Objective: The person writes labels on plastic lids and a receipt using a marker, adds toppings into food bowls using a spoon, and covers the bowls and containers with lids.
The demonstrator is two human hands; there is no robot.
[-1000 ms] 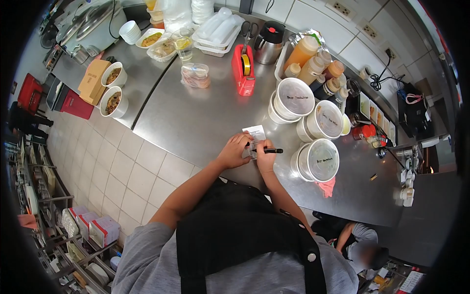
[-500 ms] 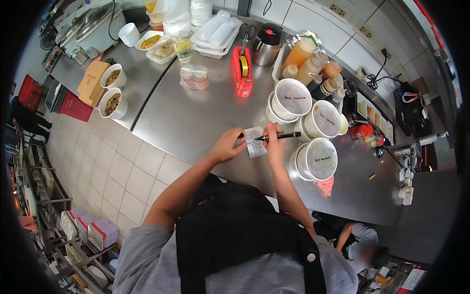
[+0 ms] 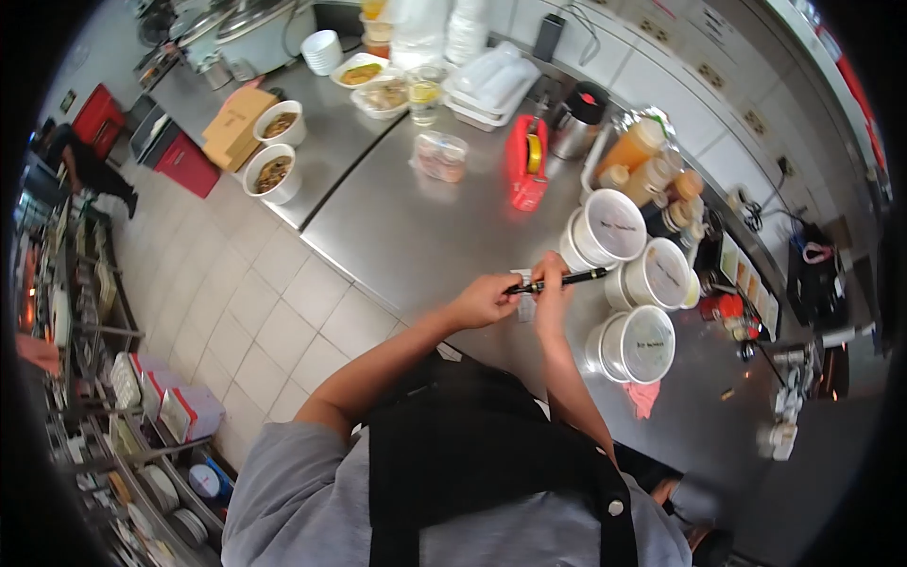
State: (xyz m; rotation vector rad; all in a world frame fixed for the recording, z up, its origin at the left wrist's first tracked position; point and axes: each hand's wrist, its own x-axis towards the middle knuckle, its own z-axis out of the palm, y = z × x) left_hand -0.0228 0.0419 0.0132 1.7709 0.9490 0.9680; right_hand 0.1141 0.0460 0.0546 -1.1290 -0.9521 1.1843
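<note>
Standing at steel counter (image 3: 378, 227), with tiled floor (image 3: 269, 283) off left. Can't read blurred handwriting on white tub lids (image 3: 648, 345). Working near front edge (image 3: 354, 276), with bare steel up to red tape dispenser (image 3: 525, 180). Pinching black marker (image 3: 588, 276) in right hand (image 3: 551, 298) over paper slip (image 3: 525, 310), tip end in left hand (image 3: 485, 301).

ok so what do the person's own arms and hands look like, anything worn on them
The left hand and right hand are bare, with no glove or watch showing. Short grey sleeves leave the forearms uncovered. A black apron with a round, light button covers the chest.
</note>
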